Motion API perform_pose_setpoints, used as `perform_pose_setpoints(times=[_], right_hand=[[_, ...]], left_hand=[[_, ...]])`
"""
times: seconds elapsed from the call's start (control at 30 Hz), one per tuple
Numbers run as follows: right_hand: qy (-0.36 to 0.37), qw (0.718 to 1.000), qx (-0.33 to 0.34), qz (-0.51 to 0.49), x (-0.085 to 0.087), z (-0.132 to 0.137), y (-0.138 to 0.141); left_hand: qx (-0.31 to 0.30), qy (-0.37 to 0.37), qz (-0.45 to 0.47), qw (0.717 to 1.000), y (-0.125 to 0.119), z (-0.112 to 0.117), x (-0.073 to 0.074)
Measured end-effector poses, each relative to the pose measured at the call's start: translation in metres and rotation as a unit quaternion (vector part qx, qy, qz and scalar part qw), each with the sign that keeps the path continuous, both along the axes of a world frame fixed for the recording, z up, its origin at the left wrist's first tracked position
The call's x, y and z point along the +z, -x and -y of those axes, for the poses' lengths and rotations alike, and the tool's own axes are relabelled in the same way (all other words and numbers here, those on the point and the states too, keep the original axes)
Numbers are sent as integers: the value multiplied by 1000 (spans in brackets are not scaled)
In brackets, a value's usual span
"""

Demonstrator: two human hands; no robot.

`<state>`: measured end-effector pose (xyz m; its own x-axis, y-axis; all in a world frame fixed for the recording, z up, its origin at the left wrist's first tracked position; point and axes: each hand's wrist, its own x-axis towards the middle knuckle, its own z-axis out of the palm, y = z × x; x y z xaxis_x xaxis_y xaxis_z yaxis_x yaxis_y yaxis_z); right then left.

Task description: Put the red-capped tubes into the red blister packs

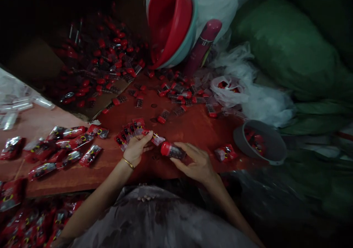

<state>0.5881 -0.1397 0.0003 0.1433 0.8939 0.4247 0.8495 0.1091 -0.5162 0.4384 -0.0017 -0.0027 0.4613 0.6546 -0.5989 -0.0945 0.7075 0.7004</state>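
Bottle (173, 151), red cap (165, 148), dark body (177, 152), sideways between right-hand fingers (186, 147)

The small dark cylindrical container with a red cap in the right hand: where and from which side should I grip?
Probably by the red cap, from the left: the container is held sideways, cap leftward, while the right hand grips its other end. The left hand pinches a printed plastic wrapper.

Cardboard box (48, 62) cut off by the top edge — its depths lost in dark, red basin (185, 20) cropped above, red-capped container's (176, 151) end hidden by the right hand (199, 163), lettering on packets (91, 155) too small to read
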Motion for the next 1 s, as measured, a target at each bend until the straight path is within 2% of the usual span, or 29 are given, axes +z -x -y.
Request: perform_pose_setpoints(times=[0.13, 0.27, 0.4, 0.53, 0.63, 0.8, 1.0], right_hand=[[10, 1000, -2, 1, 6, -5, 4], [14, 1000, -10, 1, -1, -10, 5], [12, 999, -28, -25, -10, -14, 9], [-7, 999, -49, -13, -15, -19, 14], [-18, 997, -77, 0, -22, -24, 21], [-44, 989, -141, -30, -37, -35, 38], [-44, 991, -79, -101, -33, -41, 50]], left_hand=[[-2, -29, -12, 1000, 1, 1, 1], [-15, -63, -14, 998, 2, 2, -2], [6, -72, 22, 997, -1, 7, -1], [-5, -84, 59, 995, -6, 14, -2], [-5, -74, 82, 994, -11, 17, -7], [47, -25, 91, 994, -15, 18, -10], [62, -77, 101, 990, -14, 17, -7]])
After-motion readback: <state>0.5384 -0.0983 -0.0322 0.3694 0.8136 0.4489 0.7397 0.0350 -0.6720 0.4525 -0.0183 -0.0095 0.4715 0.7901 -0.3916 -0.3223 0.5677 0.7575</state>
